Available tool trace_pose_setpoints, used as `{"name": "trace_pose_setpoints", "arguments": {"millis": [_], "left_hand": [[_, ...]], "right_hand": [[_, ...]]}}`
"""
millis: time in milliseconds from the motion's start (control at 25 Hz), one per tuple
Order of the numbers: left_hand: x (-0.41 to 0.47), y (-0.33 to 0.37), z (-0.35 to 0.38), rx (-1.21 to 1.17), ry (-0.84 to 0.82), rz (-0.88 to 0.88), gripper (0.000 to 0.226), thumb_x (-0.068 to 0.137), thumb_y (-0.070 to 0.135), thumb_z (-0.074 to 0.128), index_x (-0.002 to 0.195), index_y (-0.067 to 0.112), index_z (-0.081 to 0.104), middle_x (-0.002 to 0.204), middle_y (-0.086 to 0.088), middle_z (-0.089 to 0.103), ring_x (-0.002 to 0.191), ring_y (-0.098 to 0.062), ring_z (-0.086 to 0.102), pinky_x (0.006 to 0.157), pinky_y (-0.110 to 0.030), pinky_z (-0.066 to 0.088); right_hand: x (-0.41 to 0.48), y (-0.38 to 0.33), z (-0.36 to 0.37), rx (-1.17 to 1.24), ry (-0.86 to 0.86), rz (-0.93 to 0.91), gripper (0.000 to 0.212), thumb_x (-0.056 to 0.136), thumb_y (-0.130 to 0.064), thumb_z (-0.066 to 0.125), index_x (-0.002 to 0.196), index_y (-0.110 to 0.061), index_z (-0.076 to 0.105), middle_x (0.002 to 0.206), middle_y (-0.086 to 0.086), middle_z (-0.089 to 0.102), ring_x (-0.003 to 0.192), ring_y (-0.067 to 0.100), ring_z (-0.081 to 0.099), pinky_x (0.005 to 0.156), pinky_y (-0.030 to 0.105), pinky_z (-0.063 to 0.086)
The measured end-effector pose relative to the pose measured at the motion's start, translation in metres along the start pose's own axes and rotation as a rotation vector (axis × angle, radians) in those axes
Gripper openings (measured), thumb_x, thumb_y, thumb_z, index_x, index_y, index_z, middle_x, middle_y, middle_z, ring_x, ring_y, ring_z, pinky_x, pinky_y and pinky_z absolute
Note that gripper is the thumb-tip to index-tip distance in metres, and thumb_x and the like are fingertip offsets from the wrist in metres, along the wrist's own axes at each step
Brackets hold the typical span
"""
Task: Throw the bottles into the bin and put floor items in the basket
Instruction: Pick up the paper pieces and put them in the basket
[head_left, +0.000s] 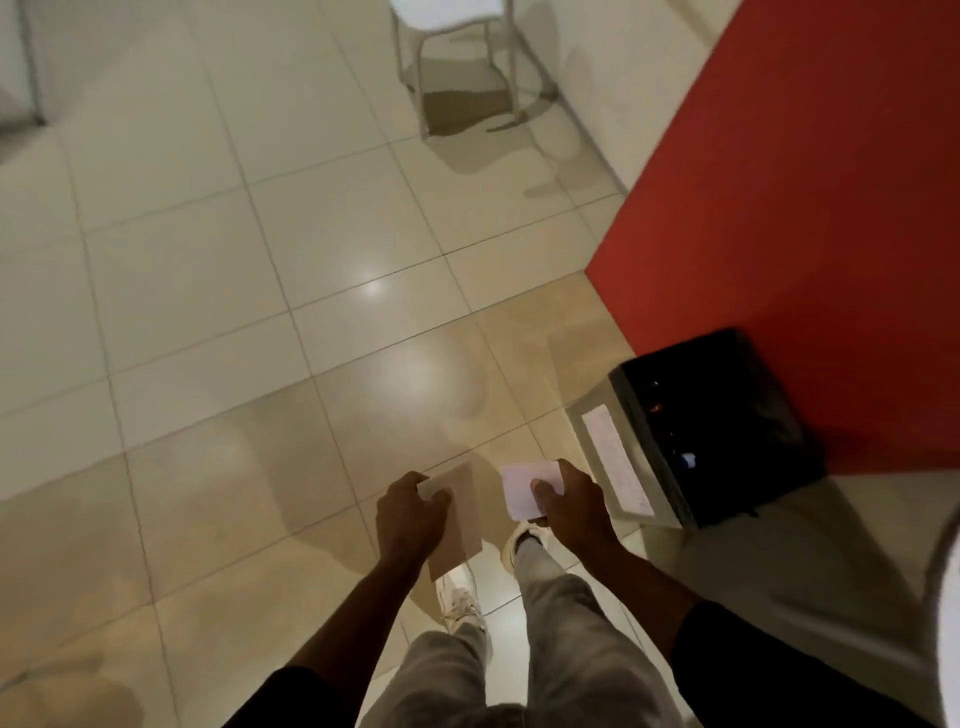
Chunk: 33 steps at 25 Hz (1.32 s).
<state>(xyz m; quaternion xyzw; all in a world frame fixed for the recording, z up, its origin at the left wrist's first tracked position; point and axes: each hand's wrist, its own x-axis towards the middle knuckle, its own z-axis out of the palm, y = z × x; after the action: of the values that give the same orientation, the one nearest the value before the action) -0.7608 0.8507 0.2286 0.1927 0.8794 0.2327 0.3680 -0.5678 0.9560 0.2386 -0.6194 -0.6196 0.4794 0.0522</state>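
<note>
Left hand (410, 514) grips card (465, 519), right hand (569, 506) paper (519, 486)

A floor (208, 260) of pale, glossy square tiles with thin dark joints is seen. At twelve o'clock a white chair (452, 13) is stood on it, its shadow thrown beneath. At four o'clock a grey bin (618, 457), dark inside and labelled white on one side, is set close against a red wall (805, 208). At six o'clock two pale shoes (460, 603) are planted on the tiles.
</note>
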Motion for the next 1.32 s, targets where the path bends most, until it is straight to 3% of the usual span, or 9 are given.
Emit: {"name": "trace_pose_setpoints", "arguments": {"millis": [160,320,480,600,680,840,1000,1200,1320], "left_hand": [[-0.035,0.035,0.014,0.101,-0.129,0.149,0.024,0.089,0.026,0.074,0.109,0.014,0.075,0.102,-0.005,0.078,0.085,-0.024,0.071,0.08,-0.044,0.064],[-0.078,0.075,0.045,0.214,-0.241,0.327,0.022,0.089,0.027,0.075,0.108,0.014,0.076,0.104,-0.006,0.079,0.083,-0.024,0.068,0.077,-0.035,0.058],[-0.123,0.102,0.083,0.235,-0.347,0.424,0.031,0.092,0.03,0.074,0.116,0.011,0.074,0.103,-0.009,0.079,0.095,-0.029,0.073,0.085,-0.041,0.06],[-0.161,0.119,0.121,0.278,-0.397,0.473,0.029,0.092,0.028,0.074,0.114,0.009,0.075,0.09,-0.002,0.077,0.079,-0.02,0.071,0.073,-0.03,0.054],[-0.189,0.134,0.149,0.308,-0.423,0.509,0.029,0.093,0.028,0.075,0.115,0.009,0.075,0.092,-0.004,0.077,0.08,-0.021,0.07,0.07,-0.027,0.048],[-0.249,0.169,0.211,0.33,-0.435,0.619,0.028,0.094,0.028,0.076,0.115,0.011,0.074,0.103,-0.007,0.08,0.088,-0.024,0.073,0.074,-0.032,0.054],[-0.31,0.212,0.27,0.279,-0.473,0.766,0.026,0.094,0.028,0.078,0.113,0.01,0.074,0.103,-0.005,0.078,0.094,-0.026,0.074,0.085,-0.042,0.061],[-0.355,0.255,0.31,0.259,-0.545,0.908,0.013,0.094,0.026,0.08,0.097,0.02,0.069,0.087,0.013,0.071,0.081,-0.005,0.07,0.053,-0.012,0.046],[-0.373,0.277,0.335,0.243,-0.609,0.956,0.01,0.092,0.025,0.081,0.095,0.022,0.072,0.083,0.016,0.073,0.077,0.0,0.07,0.049,-0.006,0.043]], "right_hand": [[-0.056,0.026,-0.032,0.199,0.132,0.073,0.031,0.096,-0.019,0.069,0.121,-0.001,0.066,0.117,0.015,0.066,0.104,0.035,0.066,0.064,0.045,0.065],[-0.107,0.068,-0.079,0.409,0.247,0.133,0.02,0.093,-0.015,0.073,0.108,-0.004,0.069,0.105,0.011,0.068,0.091,0.029,0.071,0.061,0.047,0.065],[-0.145,0.118,-0.127,0.592,0.342,0.194,0.015,0.093,-0.015,0.073,0.106,-0.009,0.072,0.099,0.01,0.073,0.088,0.028,0.072,0.063,0.047,0.065],[-0.172,0.16,-0.168,0.78,0.423,0.253,0.01,0.094,-0.017,0.071,0.102,-0.014,0.076,0.098,0.011,0.074,0.094,0.034,0.071,0.063,0.043,0.065],[-0.192,0.189,-0.193,0.889,0.493,0.31,0.011,0.095,-0.02,0.071,0.101,-0.012,0.076,0.098,0.014,0.074,0.094,0.037,0.07,0.065,0.043,0.065],[-0.227,0.246,-0.239,0.99,0.6,0.336,0.02,0.098,-0.023,0.068,0.109,-0.008,0.074,0.097,0.012,0.077,0.091,0.033,0.074,0.068,0.045,0.065],[-0.262,0.297,-0.285,1.041,0.726,0.3,0.015,0.097,-0.02,0.067,0.106,-0.015,0.078,0.092,0.005,0.08,0.087,0.028,0.077,0.066,0.04,0.064],[-0.286,0.334,-0.322,1.097,0.928,0.315,0.014,0.093,-0.019,0.07,0.101,-0.011,0.077,0.09,0.01,0.079,0.084,0.033,0.077,0.07,0.044,0.064],[-0.291,0.357,-0.339,1.09,1.124,0.439,0.016,0.09,-0.022,0.07,0.088,-0.008,0.076,0.078,0.012,0.077,0.076,0.034,0.076,0.076,0.049,0.064]]}}
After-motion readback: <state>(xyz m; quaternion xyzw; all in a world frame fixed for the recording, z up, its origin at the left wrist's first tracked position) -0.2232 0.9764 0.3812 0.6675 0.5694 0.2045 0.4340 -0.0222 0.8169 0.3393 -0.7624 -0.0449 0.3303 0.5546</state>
